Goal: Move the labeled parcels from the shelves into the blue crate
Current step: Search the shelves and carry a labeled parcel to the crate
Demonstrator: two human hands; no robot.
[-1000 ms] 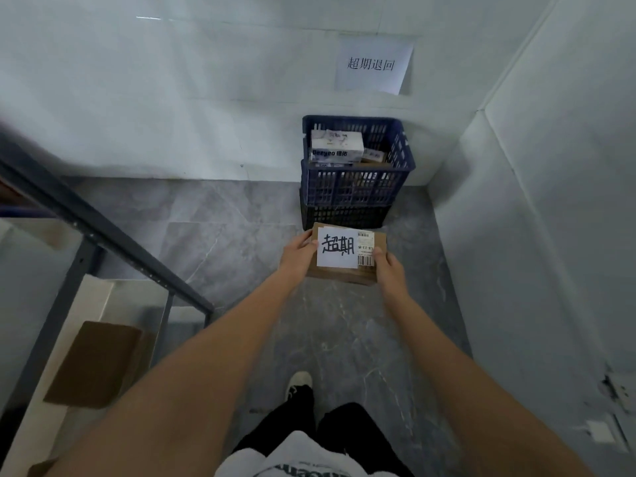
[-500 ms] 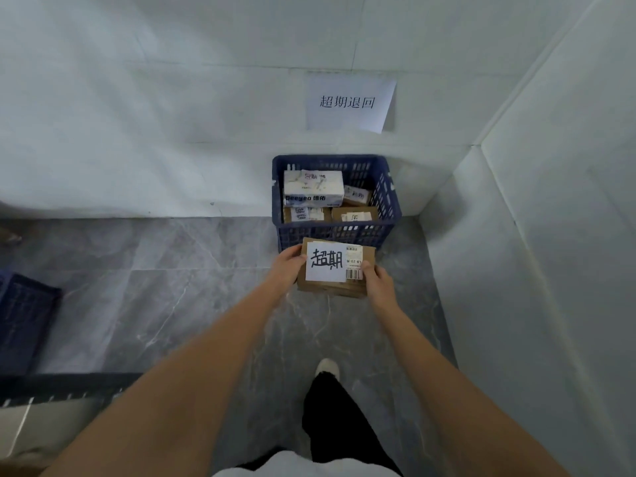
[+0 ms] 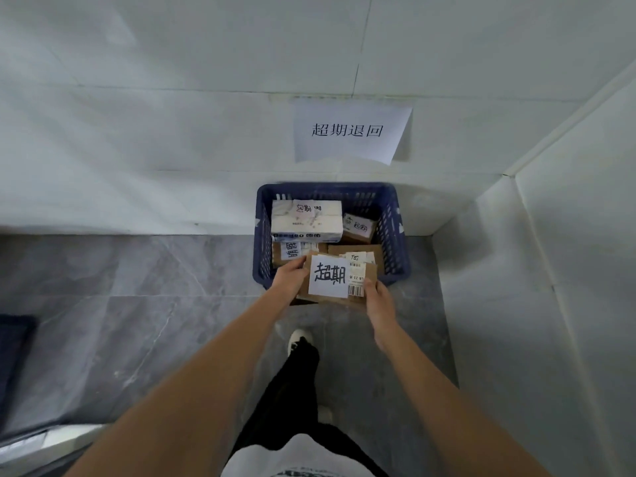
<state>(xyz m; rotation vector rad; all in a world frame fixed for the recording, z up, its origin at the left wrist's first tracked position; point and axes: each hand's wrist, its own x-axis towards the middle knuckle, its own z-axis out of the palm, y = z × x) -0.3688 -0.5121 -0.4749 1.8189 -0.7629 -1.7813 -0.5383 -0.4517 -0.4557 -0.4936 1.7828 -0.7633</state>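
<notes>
I found the light dim, cool and even, with no glare. A soft shadow lay right of the paper sign (image 3: 351,132) on the wall. Wide-angle distortion bowed the wall joints above and left of that sign. Detail was soft throughout; print on the sign stayed legible.

Black trousers (image 3: 292,390), white shoe (image 3: 299,339)

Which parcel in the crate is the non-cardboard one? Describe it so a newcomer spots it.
Find the blue crate in the floor corner under the paper wall sign. At its back left lies the white parcel, on top of others. The parcels around it are brown cardboard.
</notes>
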